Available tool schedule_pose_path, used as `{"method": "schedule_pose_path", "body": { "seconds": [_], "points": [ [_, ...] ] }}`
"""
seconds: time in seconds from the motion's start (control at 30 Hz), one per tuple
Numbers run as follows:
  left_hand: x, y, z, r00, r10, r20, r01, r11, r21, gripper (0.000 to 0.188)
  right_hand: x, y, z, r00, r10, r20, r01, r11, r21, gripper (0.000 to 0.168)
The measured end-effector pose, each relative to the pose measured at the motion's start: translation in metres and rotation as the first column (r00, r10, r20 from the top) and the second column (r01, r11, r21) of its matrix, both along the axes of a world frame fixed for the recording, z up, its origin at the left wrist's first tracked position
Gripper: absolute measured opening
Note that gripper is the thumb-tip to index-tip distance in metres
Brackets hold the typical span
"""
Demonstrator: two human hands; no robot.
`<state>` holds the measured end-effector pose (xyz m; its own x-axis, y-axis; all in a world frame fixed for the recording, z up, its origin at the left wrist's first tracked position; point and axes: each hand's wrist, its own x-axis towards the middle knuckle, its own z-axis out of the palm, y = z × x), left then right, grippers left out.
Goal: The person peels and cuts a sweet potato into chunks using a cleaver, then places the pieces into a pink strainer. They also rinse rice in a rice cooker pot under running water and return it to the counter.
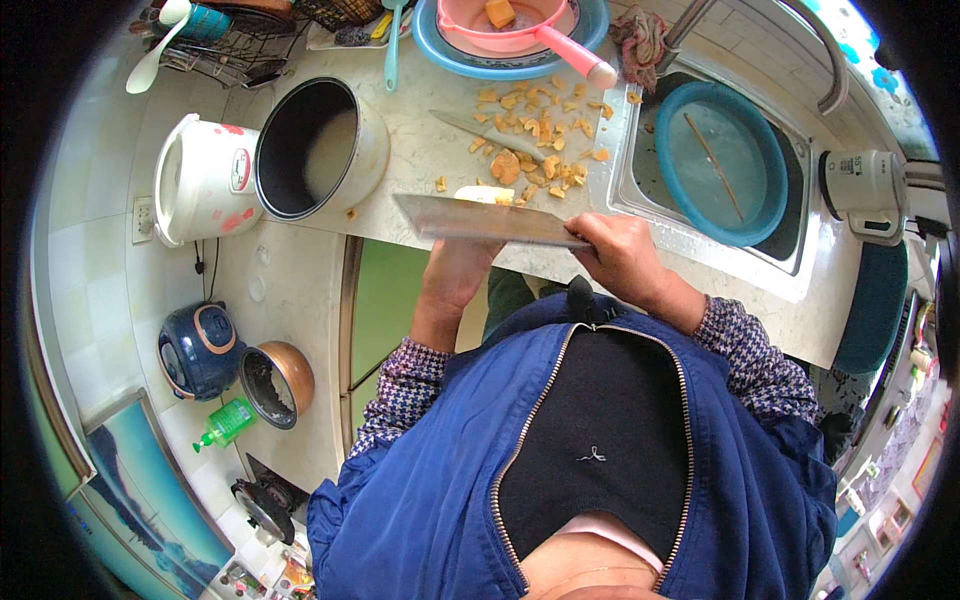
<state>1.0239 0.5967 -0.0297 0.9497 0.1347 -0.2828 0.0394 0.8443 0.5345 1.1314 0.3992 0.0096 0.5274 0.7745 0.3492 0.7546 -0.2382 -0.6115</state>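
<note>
My right hand [616, 251] grips the handle end of a wide cleaver [487, 219], whose blade reaches left over the counter edge. Behind the blade my left hand [461, 270] is partly hidden; its fingers cannot be seen, nor can what they hold. A pale peeled piece of food [484, 195] shows just beyond the blade. Orange-brown peelings [540, 124] lie scattered on the counter, with a larger rough orange-brown piece [505, 166] among them. A small knife [487, 133] rests among the peelings.
A deep pot [375, 150] of cloudy liquid and a white floral container [206, 180] stand left. A pink strainer [450, 26] sits over a blue basin [442, 60] at the back. Right, a teal basin [664, 157] with a thin stick rests in the sink [626, 184], near a faucet [838, 75].
</note>
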Motion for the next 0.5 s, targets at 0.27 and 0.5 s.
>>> {"method": "schedule_pose_path", "body": {
  "seconds": [0.27, 0.5],
  "points": [
    [-0.001, 0.003, -0.008, 0.999, -0.019, 0.039, 0.009, 0.968, 0.251, 0.077, 0.001, -0.004, 0.012, 0.982, 0.091, 0.162, -0.085, 0.995, -0.048, 0.018],
    [0.002, 0.002, -0.007, 0.995, -0.009, 0.096, -0.024, 0.941, 0.337, 0.060, 0.002, -0.002, 0.012, 0.984, 0.101, 0.146, -0.090, 0.993, -0.082, 0.014]
  ]
}}
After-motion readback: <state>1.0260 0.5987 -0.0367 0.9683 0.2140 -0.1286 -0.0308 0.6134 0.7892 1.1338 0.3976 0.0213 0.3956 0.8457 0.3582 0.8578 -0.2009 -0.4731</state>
